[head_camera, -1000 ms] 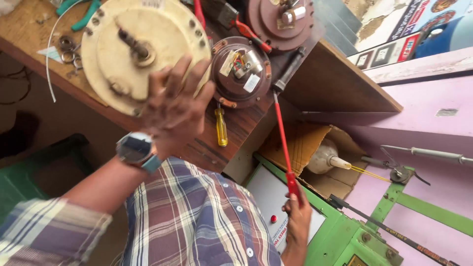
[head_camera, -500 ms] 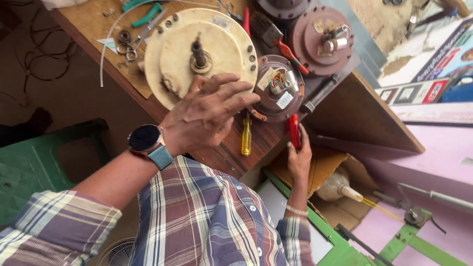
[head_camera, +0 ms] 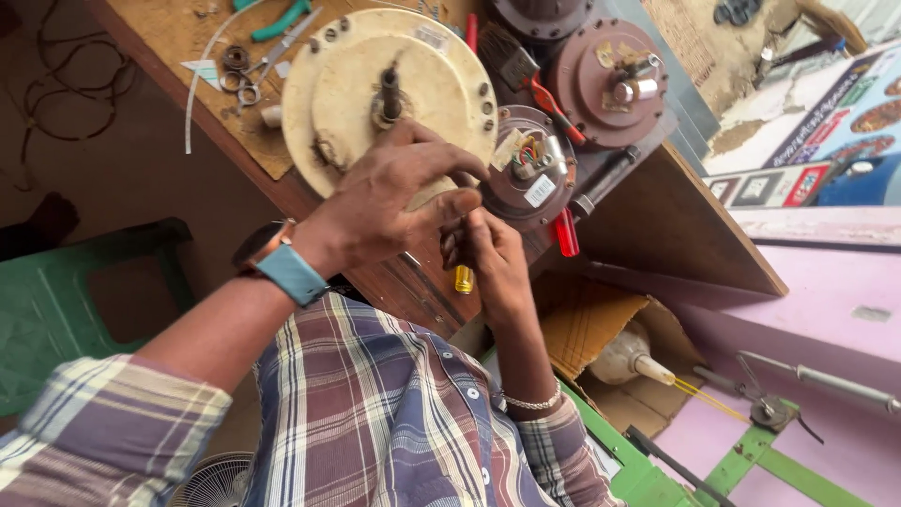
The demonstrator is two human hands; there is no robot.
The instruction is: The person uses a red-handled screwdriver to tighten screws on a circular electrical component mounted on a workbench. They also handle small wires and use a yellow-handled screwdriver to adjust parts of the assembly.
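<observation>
The left hand (head_camera: 394, 202) lies spread over the lower edge of a cream round motor housing (head_camera: 375, 89), fingers curled loosely down across its rim; whether it truly grips the housing cannot be told. The housing sits on a brown wooden surface (head_camera: 676, 225), with a dark shaft (head_camera: 389, 89) standing up from its middle. A watch with a blue strap (head_camera: 282, 268) is on the left wrist.

The right hand (head_camera: 488, 263) is just below the housing, touching the left hand's fingers, closed around something small; what it holds is hidden by the fingers. A yellow screwdriver handle (head_camera: 464, 279) shows just beside this hand, below the housing at the surface's edge; it is unclear whether the hand has hold of it. A beaded bracelet (head_camera: 530, 404) circles the right wrist.

Right of the housing lies a dark brown motor part with coloured wires (head_camera: 530, 174), and beyond that a larger brown round cover (head_camera: 610, 84). A red screwdriver handle (head_camera: 566, 233) pokes out below the wired part. Left of the housing are green-handled pliers (head_camera: 277, 19), small washers (head_camera: 239, 80) and a white cable tie (head_camera: 202, 75). A green plastic stool (head_camera: 75, 300) stands well left of the housing, below the surface. The person wears a plaid shirt (head_camera: 375, 422)
</observation>
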